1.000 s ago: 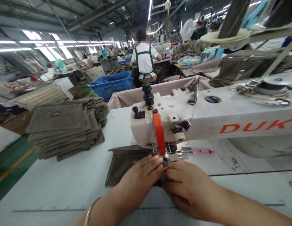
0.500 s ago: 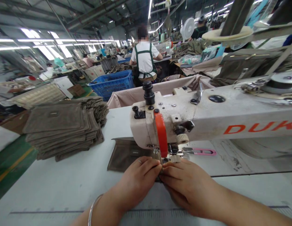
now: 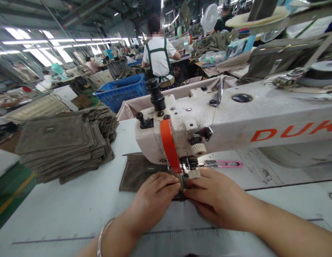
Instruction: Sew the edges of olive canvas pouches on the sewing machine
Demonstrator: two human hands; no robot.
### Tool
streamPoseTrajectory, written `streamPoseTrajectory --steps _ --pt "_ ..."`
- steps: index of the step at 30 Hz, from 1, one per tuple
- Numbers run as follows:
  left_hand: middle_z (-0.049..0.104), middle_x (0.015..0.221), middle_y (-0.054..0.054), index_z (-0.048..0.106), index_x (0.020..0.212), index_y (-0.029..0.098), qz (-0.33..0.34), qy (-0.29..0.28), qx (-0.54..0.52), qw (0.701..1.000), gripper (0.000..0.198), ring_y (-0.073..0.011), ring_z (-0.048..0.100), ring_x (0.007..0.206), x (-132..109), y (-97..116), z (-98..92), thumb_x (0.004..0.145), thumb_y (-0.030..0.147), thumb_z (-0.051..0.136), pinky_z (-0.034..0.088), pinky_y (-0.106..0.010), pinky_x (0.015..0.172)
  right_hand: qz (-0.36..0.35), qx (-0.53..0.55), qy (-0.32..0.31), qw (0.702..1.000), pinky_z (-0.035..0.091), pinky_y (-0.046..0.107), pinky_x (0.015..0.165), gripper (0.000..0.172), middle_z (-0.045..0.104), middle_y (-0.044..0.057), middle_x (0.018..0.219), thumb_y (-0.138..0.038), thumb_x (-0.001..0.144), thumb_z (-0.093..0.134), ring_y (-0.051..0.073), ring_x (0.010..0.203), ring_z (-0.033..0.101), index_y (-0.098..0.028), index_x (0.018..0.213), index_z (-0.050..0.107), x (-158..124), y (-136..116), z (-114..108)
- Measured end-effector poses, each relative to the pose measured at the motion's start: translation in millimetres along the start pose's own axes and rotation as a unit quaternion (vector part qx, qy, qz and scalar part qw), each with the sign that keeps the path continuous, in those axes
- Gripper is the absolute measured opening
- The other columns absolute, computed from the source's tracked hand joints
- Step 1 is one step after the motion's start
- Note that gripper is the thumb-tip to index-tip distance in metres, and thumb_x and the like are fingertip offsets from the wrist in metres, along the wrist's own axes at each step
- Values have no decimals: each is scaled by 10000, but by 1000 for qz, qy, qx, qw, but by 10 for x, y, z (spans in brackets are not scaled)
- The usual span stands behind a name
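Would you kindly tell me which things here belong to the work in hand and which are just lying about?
In use:
- left hand
- right hand
- brown fabric piece
- sewing machine

Probably just lying about:
- pink-handled snips
- stack of fabric panels
- blue plastic crate

1. This is a large sewing factory, a long hall under rows of strip lights (image 3: 75, 45).
2. An industrial sewing machine (image 3: 262, 125) sits at a white surface (image 3: 56, 217).
3. Stacked fabric panels (image 3: 59, 142), a blue plastic crate (image 3: 120, 92) and an aproned worker (image 3: 158, 57) fill the floor beyond.
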State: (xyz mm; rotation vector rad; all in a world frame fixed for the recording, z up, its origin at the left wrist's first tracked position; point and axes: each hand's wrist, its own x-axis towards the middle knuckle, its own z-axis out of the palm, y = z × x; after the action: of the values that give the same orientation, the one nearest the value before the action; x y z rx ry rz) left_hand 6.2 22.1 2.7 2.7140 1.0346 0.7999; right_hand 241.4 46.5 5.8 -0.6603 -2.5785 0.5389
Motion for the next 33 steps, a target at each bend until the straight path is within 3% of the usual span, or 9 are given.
streamPoseTrajectory --steps 10,14,19,24,29,33 --pt "653 988 -56 636 1042 161 -58 -30 -25 998 152 -188 592 922 51 56 18 924 130 545 496 -360 880 6 -13 -12 1000 423 419 864 283 637 35 980 -162 845 533 236 946 526 -226 1095 651 15 -7 30" --pt "658 1002 -54 642 1058 175 -54 -18 -39 998 163 -186 591 930 43 53 21 918 131 572 488 -353 869 4 -16 -9 1000 421 411 861 278 636 33 971 -164 848 533 231 935 524 -227 1092 650 15 -5 33" --pt "655 909 -41 654 946 172 -40 -18 -32 999 125 -168 584 850 43 39 39 933 121 542 489 -327 808 -1 -23 -5 1000 425 403 826 286 631 40 948 -164 842 536 229 908 527 -226 1094 655 15 -7 27" --pt "651 930 -43 650 1001 164 -24 -19 -28 999 181 -160 572 851 43 41 33 929 72 512 494 -309 806 -2 -22 -8 1000 426 402 833 269 631 41 941 -159 842 528 229 910 526 -220 1067 662 21 -8 20" --pt "653 938 -40 667 944 181 -55 -11 -52 997 119 -164 598 879 62 55 28 918 129 563 504 -321 824 -5 -17 -12 1000 424 392 815 208 622 40 909 -157 839 540 222 894 526 -220 976 683 4 -5 7" --pt "659 944 -43 673 910 185 -78 -7 -78 994 121 -167 608 878 62 48 39 917 132 564 508 -331 819 -2 11 -8 1000 415 386 821 263 624 39 936 -137 842 538 221 923 528 -229 1045 678 -21 -17 -26"
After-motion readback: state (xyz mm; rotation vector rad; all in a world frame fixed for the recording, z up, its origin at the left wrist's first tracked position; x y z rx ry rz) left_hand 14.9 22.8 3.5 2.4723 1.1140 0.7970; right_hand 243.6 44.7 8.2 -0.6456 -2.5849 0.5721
